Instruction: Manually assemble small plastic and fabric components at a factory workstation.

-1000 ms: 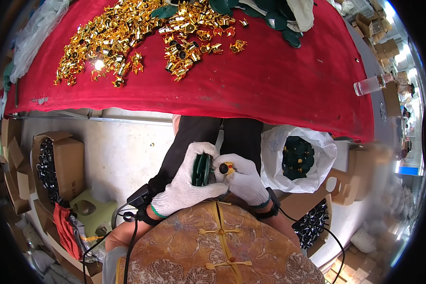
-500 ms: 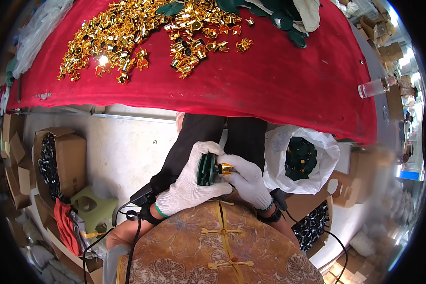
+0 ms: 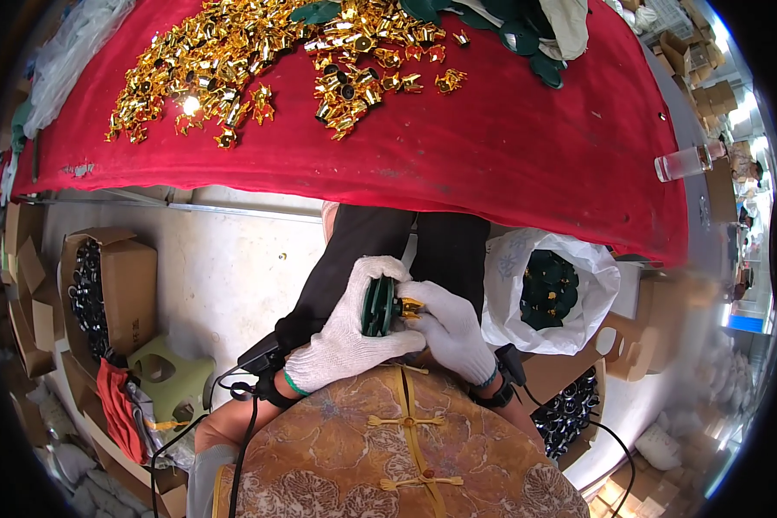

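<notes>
White knit gloves cover both hands, held close together above my lap. My left hand [image 3: 347,324] is closed around a small stack of dark green plastic discs [image 3: 376,307], seen edge-on. My right hand [image 3: 451,328] pinches a shiny gold cup-like fitting [image 3: 412,307] against the right side of the discs. A dark stub shows between the fitting and the stack; whether the two are joined I cannot tell. Beyond my knees, many similar gold fittings [image 3: 207,73] lie heaped on the red-covered table [image 3: 509,147].
More green pieces [image 3: 518,39] lie at the table's far side. Right of my legs stands a white bag [image 3: 591,298] holding green pieces with gold centres. Cartons of black parts [image 3: 88,293] flank me, with a green stool [image 3: 177,375] at left. A clear glass [image 3: 682,164] lies near the table's right edge.
The gold fitting has turned in my right fingers, its pronged end now facing right. My left hand keeps hold of the green discs, nearly still.
</notes>
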`<state>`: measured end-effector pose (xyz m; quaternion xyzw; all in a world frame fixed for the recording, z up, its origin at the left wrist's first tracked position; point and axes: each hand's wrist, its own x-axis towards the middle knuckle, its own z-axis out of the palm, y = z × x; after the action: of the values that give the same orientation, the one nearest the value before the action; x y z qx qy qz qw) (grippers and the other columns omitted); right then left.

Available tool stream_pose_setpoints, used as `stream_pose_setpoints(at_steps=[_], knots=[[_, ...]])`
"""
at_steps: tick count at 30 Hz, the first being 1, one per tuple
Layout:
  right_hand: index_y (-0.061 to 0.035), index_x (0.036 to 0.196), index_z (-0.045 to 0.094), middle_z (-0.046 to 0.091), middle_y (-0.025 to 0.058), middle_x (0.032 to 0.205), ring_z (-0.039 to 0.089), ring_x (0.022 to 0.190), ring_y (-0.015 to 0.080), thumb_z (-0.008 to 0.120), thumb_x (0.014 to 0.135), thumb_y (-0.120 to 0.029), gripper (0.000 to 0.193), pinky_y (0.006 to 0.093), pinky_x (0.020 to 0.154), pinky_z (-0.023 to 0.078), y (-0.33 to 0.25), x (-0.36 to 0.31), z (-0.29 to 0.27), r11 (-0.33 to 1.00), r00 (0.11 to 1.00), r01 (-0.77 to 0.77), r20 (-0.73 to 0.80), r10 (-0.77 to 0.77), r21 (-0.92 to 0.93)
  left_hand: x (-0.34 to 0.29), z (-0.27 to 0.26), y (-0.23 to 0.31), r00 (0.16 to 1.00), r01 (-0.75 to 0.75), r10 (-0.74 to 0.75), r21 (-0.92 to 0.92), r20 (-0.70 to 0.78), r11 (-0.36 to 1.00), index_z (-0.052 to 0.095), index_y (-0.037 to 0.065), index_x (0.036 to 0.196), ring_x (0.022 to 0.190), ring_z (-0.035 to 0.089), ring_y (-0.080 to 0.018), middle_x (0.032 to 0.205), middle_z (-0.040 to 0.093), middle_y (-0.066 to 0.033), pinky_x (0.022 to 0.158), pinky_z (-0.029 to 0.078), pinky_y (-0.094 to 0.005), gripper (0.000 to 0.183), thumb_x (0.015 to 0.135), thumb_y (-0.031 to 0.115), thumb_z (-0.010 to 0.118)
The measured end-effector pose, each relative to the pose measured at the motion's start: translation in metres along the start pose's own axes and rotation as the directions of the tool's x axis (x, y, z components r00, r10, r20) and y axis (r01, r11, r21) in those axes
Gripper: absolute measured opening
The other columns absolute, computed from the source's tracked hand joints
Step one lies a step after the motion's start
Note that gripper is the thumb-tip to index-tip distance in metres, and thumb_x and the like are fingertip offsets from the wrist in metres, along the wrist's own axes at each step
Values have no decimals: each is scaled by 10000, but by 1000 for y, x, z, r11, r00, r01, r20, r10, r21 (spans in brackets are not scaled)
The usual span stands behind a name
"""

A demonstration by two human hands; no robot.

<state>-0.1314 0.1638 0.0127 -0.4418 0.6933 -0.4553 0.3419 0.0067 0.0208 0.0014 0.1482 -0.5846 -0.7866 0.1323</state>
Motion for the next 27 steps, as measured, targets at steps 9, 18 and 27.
stream_pose_setpoints(at_steps=[9,18,27], knots=[[-51,1282,640,675,183,1117,692,1012,407,673,873,65,426,405,853,557,-5,0,-2,995,999,42,7,-42,-91,2,1,1,999,-52,51,50,17,997,443,98,1355,1138,549,-126,1262,493,-54,958,512,-300,777,747,5,918],[-59,1281,644,676,181,1109,690,1007,409,669,878,63,422,412,839,554,-3,-1,0,995,1000,27,3,-27,-98,2,1,0,996,-86,86,94,4,992,451,87,1349,1113,551,-128,1229,494,-60,952,501,-296,759,752,12,913],[-53,1356,590,672,193,1061,688,961,417,730,883,0,496,432,790,557,-14,-3,2,959,999,12,42,0,-284,-1,4,-4,998,-60,60,100,-2,993,424,83,1363,1088,568,-126,1218,500,-71,913,530,-307,794,745,1,914]])
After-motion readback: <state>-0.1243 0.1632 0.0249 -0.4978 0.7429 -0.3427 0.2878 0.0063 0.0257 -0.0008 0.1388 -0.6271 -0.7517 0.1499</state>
